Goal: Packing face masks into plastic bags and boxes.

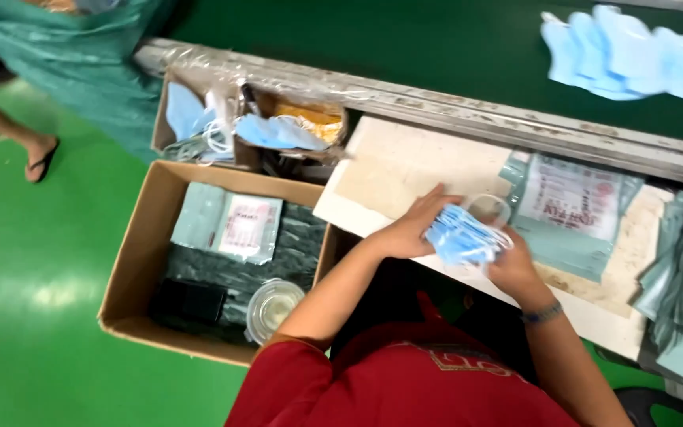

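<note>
Red shirt [405,387] fills the bottom edge, closest to the lens. Both forearms reach up to a pale board [405,170] on the bench. Left hand [409,229] and right hand [511,265] both clamped on a stack of blue face masks [462,236], held between them just above the board's near edge; white ear loops hang off the stack. Printed pouch [575,209] lies flat on the board just right of the hands. Open cardboard box [132,261] sits left on the green floor, with another pouch, a dark block and a clear cup [273,307] inside. More blue masks [634,55] lie on the dark green belt, top right. Another person's sandalled foot [41,158] at far left.
</note>
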